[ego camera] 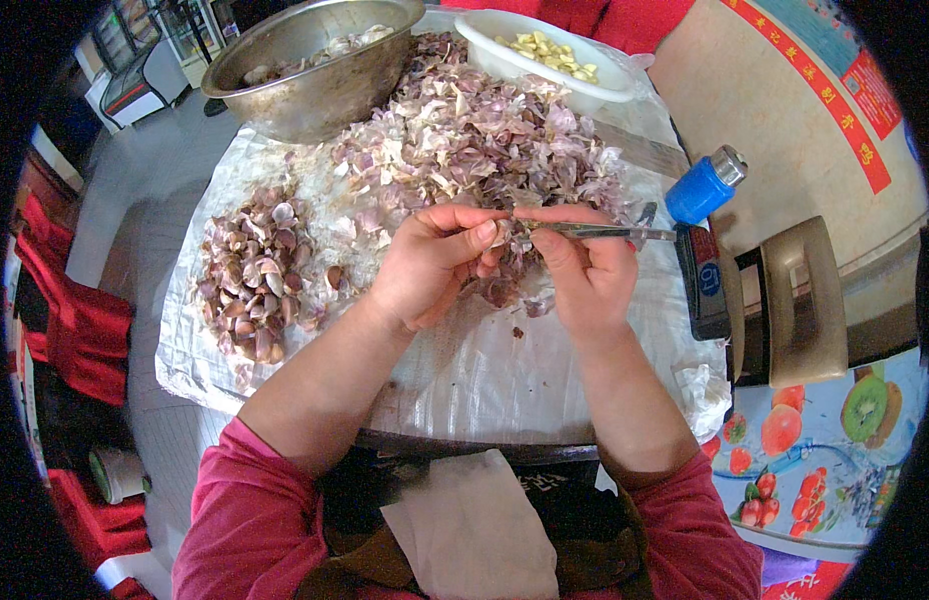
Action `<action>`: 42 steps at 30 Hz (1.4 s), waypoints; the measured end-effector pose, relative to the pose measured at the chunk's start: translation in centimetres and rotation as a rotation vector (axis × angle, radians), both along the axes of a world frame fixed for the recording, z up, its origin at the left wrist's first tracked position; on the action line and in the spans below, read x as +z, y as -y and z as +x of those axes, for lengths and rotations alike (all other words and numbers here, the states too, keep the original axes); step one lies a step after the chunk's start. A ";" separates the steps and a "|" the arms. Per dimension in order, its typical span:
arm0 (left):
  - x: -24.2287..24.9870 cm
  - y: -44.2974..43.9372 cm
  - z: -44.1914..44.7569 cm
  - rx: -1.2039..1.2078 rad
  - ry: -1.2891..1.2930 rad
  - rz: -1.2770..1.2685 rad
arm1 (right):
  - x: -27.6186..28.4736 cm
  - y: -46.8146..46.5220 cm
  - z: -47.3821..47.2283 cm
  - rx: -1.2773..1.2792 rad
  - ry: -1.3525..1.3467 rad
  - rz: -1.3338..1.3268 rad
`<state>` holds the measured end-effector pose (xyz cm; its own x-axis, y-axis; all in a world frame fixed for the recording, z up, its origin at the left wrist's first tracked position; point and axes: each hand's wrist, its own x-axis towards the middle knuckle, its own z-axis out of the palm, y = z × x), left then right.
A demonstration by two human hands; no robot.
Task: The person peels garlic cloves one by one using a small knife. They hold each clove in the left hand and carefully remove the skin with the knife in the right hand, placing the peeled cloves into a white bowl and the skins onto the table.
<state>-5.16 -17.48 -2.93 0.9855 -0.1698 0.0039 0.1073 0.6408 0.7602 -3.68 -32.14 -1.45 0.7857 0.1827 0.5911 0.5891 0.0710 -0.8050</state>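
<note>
Over the middle of the table, my left hand [434,259] pinches a garlic clove [500,234] between thumb and fingertips. My right hand [593,274] grips a slim metal tool [622,231], a small knife or tweezers, and its tip meets the clove. Fingers partly hide both the clove and the tip. Behind my hands spreads a large heap of purple-white garlic skins [464,142]. A pile of unpeeled garlic cloves [251,281] lies to the left, with one loose clove [335,277] beside it. Peeled cloves [551,56] sit in a white plastic basin [502,64] at the back right.
At the back left stands a deep metal bowl [322,101] with garlic in it. White woven sheeting [479,390] covers the table. Along the right edge are a blue bottle with a metal cap [701,187] and a dark box-shaped device [701,289]. A chair [806,304] stands beyond.
</note>
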 end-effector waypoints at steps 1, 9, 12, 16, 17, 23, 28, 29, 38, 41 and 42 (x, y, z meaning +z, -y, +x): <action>0.0 -0.1 0.0 0.001 -0.020 0.006 | 0.0 -0.1 0.1 -0.003 0.015 0.009; 0.1 -0.4 -0.1 0.011 -0.068 0.108 | 0.1 0.0 0.5 -0.062 0.011 -0.108; 0.2 -0.3 -0.1 -0.019 -0.057 0.121 | 0.1 0.3 0.5 -0.135 0.024 -0.167; 0.3 -0.1 0.2 -0.042 -0.049 0.105 | -0.2 0.1 0.9 -0.188 0.024 -0.112; 0.3 0.0 0.3 0.013 0.061 0.264 | -0.3 0.0 1.1 -0.200 0.017 -0.100; 0.3 -0.3 0.5 0.366 0.772 1.177 | -0.3 0.3 1.3 -0.325 0.283 -0.314; 0.2 0.1 0.0 0.321 0.536 0.961 | -0.4 0.2 1.1 -0.142 -0.014 -0.078; 0.2 0.2 -0.1 0.276 0.480 0.799 | -0.4 0.2 1.1 -0.083 -0.146 0.038; -0.1 0.5 0.1 0.218 0.292 0.217 | -0.6 0.3 1.5 -0.030 -0.458 0.379; -0.1 0.6 0.1 0.279 0.228 0.259 | -0.7 -0.2 1.1 0.032 -0.419 0.357; -0.1 0.6 0.1 0.306 0.226 0.282 | -0.7 -0.3 1.1 0.038 -0.427 0.399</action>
